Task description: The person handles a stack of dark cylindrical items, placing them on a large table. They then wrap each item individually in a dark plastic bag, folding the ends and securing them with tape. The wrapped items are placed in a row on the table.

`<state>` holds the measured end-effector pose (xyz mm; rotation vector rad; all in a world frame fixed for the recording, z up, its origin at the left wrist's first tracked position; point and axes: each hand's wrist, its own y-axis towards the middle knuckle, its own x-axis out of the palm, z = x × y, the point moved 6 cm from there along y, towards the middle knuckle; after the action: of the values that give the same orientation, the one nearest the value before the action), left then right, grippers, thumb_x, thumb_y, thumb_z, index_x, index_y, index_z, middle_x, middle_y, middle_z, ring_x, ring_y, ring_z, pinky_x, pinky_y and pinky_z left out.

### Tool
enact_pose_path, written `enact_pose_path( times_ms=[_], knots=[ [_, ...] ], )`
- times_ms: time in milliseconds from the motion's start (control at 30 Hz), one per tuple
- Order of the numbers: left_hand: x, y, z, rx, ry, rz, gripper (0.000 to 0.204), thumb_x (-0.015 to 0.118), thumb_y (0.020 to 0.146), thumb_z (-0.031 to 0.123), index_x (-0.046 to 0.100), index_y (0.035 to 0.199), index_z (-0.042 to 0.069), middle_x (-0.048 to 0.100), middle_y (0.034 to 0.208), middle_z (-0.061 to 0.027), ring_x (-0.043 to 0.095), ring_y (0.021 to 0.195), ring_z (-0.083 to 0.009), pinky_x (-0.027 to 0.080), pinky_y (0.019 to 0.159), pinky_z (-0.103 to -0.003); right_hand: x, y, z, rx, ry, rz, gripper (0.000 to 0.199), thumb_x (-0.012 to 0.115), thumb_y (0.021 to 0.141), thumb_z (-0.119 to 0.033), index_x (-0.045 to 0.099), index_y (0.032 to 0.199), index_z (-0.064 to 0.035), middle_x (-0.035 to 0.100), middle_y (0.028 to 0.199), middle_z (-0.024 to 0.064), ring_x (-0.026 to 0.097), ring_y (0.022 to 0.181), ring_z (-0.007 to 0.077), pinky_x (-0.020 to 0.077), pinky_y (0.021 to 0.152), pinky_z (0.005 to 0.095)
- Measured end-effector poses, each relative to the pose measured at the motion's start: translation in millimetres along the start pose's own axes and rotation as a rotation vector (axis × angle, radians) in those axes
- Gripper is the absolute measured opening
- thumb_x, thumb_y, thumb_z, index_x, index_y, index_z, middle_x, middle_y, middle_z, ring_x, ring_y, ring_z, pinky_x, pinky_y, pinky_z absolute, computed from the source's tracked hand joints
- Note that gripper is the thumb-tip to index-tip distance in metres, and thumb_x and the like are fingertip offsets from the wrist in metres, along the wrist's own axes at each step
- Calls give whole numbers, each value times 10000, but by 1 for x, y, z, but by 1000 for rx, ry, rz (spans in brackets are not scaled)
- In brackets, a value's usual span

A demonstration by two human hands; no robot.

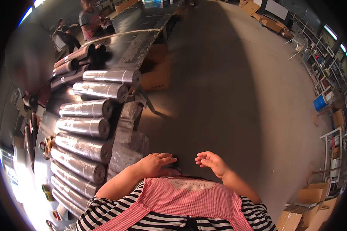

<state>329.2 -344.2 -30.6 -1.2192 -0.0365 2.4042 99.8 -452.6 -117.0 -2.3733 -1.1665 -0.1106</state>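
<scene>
My left hand (156, 163) is held in front of my apron with its fingers stretched out and nothing visible in it. Across from it, my right hand (213, 162) is raised with fingers loosely bent and apart, also bare. A gap separates the two hands, with the floor showing between them. To the left of my left arm, a row of shiny, plastic-wrapped rolls (83, 144) lies side by side on a long table (137, 29). Nearest to my left hand is crumpled clear plastic (128, 148) at the table's edge. Neither hand touches the rolls.
Darker rolls (74, 65) lie farther up the table. Tape rolls (47, 192) sit along its left side. One person (91, 23) stands at the far end; another, blurred, is at left. Cardboard boxes (310, 196) and a blue drum (319, 103) stand at right.
</scene>
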Motion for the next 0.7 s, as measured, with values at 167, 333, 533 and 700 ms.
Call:
enact_pose_path(
  times_ms=[167,333,533,700],
  knots=[
    [-37,159,-91,87,-12,-143,628,696,897,403,514,1430,126,512,1437,-179,511,1302,-371,434,1081,-459,-151,81,14,109,-63,387,297,613,981,-125,583,1252,-8,677,1087,94,653,974,156,545,825,285],
    [-140,338,-135,-53,181,-349,698,682,876,406,463,1469,110,491,1454,-184,489,1321,-364,384,1117,-458,-332,76,84,379,-159,845,249,638,965,-168,628,1155,-8,688,950,85,659,779,163,559,672,302],
    [-275,516,-173,278,-9,-157,651,686,883,376,497,1432,82,499,1454,-174,475,1342,-350,375,1129,-454,-458,49,156,429,-258,790,218,606,916,-163,625,1113,-69,620,824,59,590,682,195,509,600,355],
    [-343,629,-283,-16,55,-251,649,685,896,369,487,1442,78,474,1473,-183,446,1363,-345,375,1133,-442,-548,196,104,856,-575,636,300,626,908,-203,625,1173,-61,665,941,108,637,814,249,534,733,387]
  ],
)
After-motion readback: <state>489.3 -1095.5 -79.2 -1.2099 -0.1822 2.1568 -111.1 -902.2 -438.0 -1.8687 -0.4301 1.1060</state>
